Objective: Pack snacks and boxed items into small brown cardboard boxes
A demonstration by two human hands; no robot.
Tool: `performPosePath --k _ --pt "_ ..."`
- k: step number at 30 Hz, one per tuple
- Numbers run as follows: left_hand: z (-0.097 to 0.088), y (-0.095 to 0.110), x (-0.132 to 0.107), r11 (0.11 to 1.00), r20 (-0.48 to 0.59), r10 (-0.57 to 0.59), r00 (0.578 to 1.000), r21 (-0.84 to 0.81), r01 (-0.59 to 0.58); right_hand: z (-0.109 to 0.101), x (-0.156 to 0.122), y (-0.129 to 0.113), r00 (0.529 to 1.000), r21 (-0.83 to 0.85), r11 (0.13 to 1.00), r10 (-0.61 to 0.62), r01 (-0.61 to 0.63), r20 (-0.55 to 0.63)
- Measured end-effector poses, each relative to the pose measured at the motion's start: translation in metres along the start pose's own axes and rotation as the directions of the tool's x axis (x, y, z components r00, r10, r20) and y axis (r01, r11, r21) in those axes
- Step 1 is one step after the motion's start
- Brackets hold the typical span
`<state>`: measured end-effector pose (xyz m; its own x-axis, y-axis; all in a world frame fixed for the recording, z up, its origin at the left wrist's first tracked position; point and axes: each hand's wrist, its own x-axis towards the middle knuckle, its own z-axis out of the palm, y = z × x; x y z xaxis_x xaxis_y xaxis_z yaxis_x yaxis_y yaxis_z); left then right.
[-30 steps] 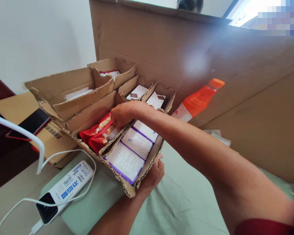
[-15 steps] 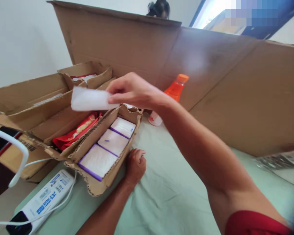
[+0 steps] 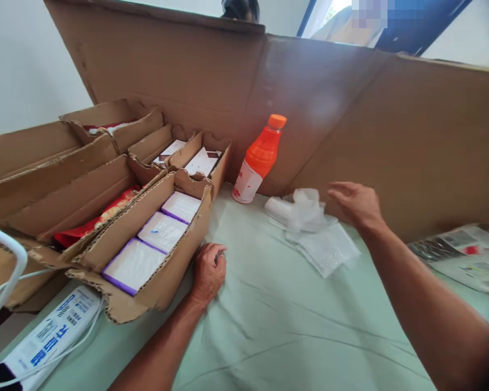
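My right hand (image 3: pixel 356 203) is over the right side of the table, fingers stretched to the left and nothing seen in them. Just left of it lies a pile of crumpled, translucent plastic bags (image 3: pixel 324 244). Beside the front cardboard compartment (image 3: pixel 179 285), my left hand (image 3: pixel 209 271) rests on the cloth with its fingers curled. A small dark spot shows between those fingers, too small to name. Three white packs with purple edges (image 3: pixel 163 231) lie in a row inside that compartment. A bottle of orange-red liquid (image 3: pixel 258 157) leans at the back, between the compartments and the bags.
More cardboard compartments (image 3: pixel 65 201) fill the left, one with a red packet (image 3: pixel 101 214). A white power bank (image 3: pixel 57 336) with a cable lies front left. Tall cardboard panels (image 3: pixel 179 70) close off the back. Flat plastic packaging (image 3: pixel 468 255) lies far right.
My right hand has swung from above the compartments to the right, and the folded white packet is out of its fingers. The view has turned rightward. My left hand stays by the compartment.
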<state>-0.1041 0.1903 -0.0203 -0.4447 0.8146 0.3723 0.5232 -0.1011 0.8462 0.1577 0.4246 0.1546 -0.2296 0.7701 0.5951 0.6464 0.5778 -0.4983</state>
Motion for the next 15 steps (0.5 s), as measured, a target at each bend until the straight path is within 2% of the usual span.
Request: performPosePath --k 2,4,8,9,11,13,15 --pt "0.001 0.001 0.001 1.000 0.003 -0.001 1.000 0.009 0.001 0.010 0.007 -0.021 0.998 -0.060 0.997 0.046 -0.049 -0.048" --pt "0.001 0.001 0.002 1.000 0.005 -0.005 1.000 0.012 0.005 0.029 0.016 -0.060 1.000 -0.019 1.000 -0.011 0.011 -0.021" --pt "0.003 0.001 0.004 1.000 0.007 -0.022 1.000 0.003 0.022 0.089 0.038 -0.177 0.955 0.147 0.953 -0.281 0.265 0.097" --pt "0.003 0.001 0.005 1.000 0.009 -0.027 1.000 -0.002 0.027 0.107 0.044 -0.208 0.928 0.179 0.929 -0.349 0.324 0.130" --pt "0.004 0.001 0.005 0.999 0.019 -0.038 0.999 -0.016 0.039 0.144 0.057 -0.267 0.846 0.216 0.865 -0.494 0.454 0.202" --pt "0.004 0.000 0.005 0.998 0.035 -0.051 0.998 -0.032 0.052 0.182 0.072 -0.319 0.787 0.168 0.839 -0.543 0.517 0.294" --pt "0.004 -0.002 0.005 0.997 0.066 -0.062 0.996 -0.051 0.065 0.220 0.089 -0.359 0.731 0.116 0.818 -0.559 0.563 0.391"
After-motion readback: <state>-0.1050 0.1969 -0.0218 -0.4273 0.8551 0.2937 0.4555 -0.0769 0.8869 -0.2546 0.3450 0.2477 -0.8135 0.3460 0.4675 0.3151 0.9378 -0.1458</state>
